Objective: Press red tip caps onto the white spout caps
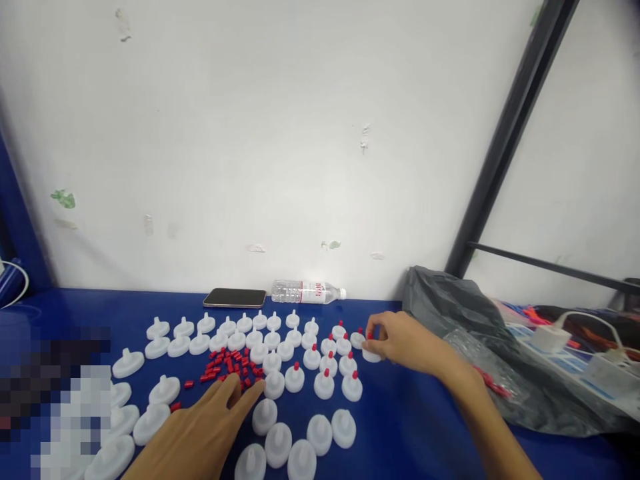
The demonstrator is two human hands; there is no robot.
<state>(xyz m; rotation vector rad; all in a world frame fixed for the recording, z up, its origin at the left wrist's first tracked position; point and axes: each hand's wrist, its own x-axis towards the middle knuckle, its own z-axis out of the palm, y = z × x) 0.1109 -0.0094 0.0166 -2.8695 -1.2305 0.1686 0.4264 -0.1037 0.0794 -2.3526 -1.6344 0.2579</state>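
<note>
Rows of white round caps with upright nozzles stand on the blue table. Small red tips lie in a loose pile among them. My left hand reaches over the near edge of that pile, thumb and fingers apart, its fingertips partly hidden. At the right end of the rows, my right hand has thumb and forefinger around the red tip on a white cap. Several neighbouring caps, such as one in front of this hand, also carry red tips.
A dark phone and a clear bottle lie against the wall. At the right are a grey plastic sheet, a clear bag with red pieces, and power strips with white plugs.
</note>
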